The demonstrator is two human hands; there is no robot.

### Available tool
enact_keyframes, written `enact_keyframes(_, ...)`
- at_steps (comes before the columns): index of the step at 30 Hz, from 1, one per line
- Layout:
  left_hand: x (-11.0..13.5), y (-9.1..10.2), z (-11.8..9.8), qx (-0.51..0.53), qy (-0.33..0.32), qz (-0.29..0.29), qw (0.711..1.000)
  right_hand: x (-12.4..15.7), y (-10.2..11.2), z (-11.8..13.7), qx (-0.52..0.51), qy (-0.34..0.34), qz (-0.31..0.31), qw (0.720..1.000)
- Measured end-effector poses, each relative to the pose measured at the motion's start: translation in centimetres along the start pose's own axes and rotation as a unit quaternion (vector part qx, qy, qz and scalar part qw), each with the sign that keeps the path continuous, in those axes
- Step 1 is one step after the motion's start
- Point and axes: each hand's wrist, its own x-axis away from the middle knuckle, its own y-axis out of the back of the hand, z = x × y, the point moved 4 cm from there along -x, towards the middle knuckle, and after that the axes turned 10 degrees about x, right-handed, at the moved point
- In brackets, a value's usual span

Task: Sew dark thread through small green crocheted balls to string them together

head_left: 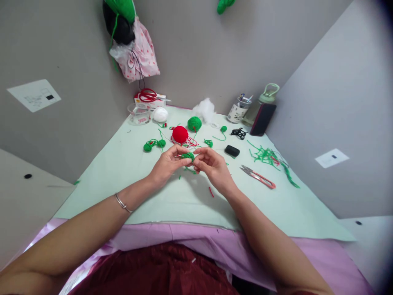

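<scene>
Above a pale mint surface [172, 205], the left hand [167, 166] and right hand [214, 168] pinch a small green yarn piece [188, 156], apparently unfinished. Beyond, a round green yarn bobble [147, 147] looks finished; farther, a round red yarn ball [180, 135].

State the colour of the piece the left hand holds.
The held piece is green, in the head view.

- The left hand [166, 166] and right hand [212, 166] are covering parts of the green piece [188, 155], whose stitches are showing too small to tell.
- The top edge is cutting off the hanging yarn [124, 7] and the green bundle [225, 5].
- The phone [263, 119] is hiding part of the bottle [266, 98].
- The bottom edge is cropping the red garment [166, 266].
</scene>
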Motion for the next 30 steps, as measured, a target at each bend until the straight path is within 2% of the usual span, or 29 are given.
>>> enact_keyframes(6, 0.0, -0.5, 0.2, -0.01, 0.041, 0.046, 0.998, -0.4, 1.3, 0.2, 0.095, 0.0, -0.051, 0.994)
enact_keyframes(11, 0.1, -0.6, 0.2, -0.009, 0.06, 0.042, 0.997, -0.3, 1.3, 0.4, 0.074, -0.023, -0.021, 0.997)
enact_keyframes(15, 0.2, -0.9, 0.3, -0.014, 0.068, 0.068, 0.995, -0.4, 1.2, 0.1, 0.043, -0.046, -0.004, 0.998)
enact_keyframes(17, 0.4, -1.3, 0.4, -0.031, 0.079, 0.091, 0.992, -0.8, 1.9, -0.3, -0.005, -0.059, -0.042, 0.997)
enact_keyframes(20, 0.9, -1.9, 0.5, -0.059, 0.105, 0.129, 0.984, -1.5, 4.0, -0.8, -0.094, -0.076, -0.138, 0.983)
enact_keyframes(22, 1.1, -2.2, 0.7, -0.064, 0.127, 0.146, 0.979, -1.7, 5.0, -1.0, -0.135, -0.095, -0.157, 0.974)
enact_keyframes(24, 1.1, -2.1, 0.8, -0.061, 0.145, 0.15, 0.976, -1.6, 4.9, -0.9, -0.159, -0.122, -0.123, 0.972)
enact_keyframes(26, 1.0, -1.9, 0.8, -0.05, 0.152, 0.146, 0.976, -1.3, 4.0, -0.4, -0.167, -0.132, -0.063, 0.975)
enact_keyframes(28, 0.9, -1.7, 0.8, -0.036, 0.157, 0.143, 0.976, -0.9, 3.1, 0.2, -0.162, -0.121, -0.005, 0.979)
enact_keyframes(30, 0.9, -1.6, 0.7, -0.036, 0.16, 0.152, 0.975, -0.6, 2.7, 0.9, -0.156, -0.096, 0.017, 0.983)
